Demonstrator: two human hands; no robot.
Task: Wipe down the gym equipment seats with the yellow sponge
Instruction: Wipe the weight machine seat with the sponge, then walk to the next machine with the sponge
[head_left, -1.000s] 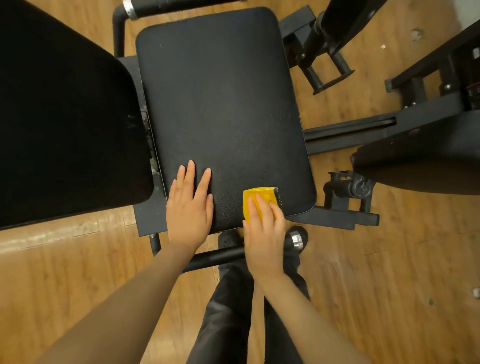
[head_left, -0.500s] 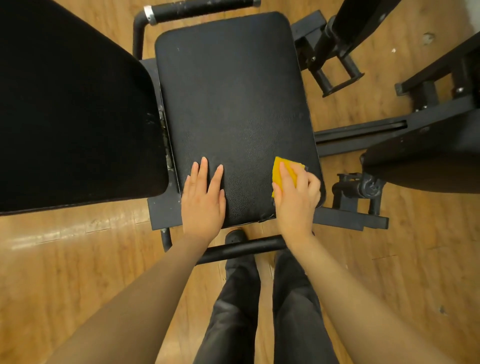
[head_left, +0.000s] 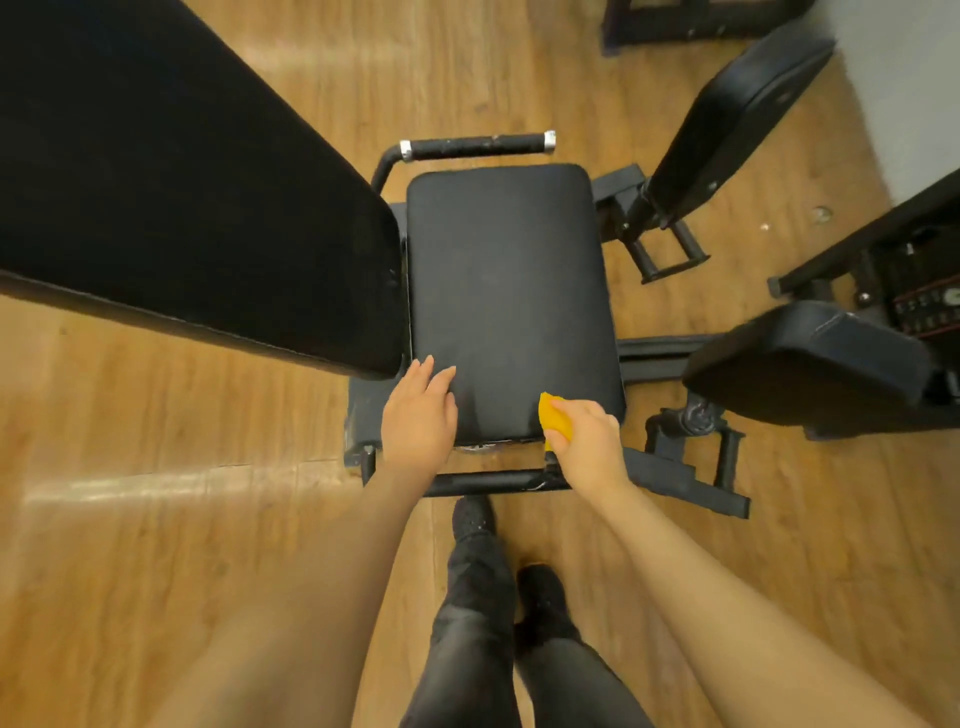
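Observation:
A black padded seat (head_left: 504, 291) of a gym machine lies below me on a black metal frame. My right hand (head_left: 587, 441) grips the yellow sponge (head_left: 553, 418) at the seat's near right corner, the sponge bunched between thumb and fingers. My left hand (head_left: 418, 415) rests flat, fingers together, on the seat's near left corner. A long black back pad (head_left: 197, 208) slopes away to the left of the seat.
A black handle bar (head_left: 478, 145) runs behind the seat and another bar (head_left: 493, 480) in front of it. Two more black pads (head_left: 737, 109) (head_left: 810, 369) stand to the right. Wooden floor (head_left: 156, 493) surrounds the machine. My legs and shoes (head_left: 472, 525) are just behind the front bar.
The view has pulled back and up, showing the whole seat. My right hand has closed around the sponge and drawn it to the seat's near right corner. My left hand stayed on the near left corner.

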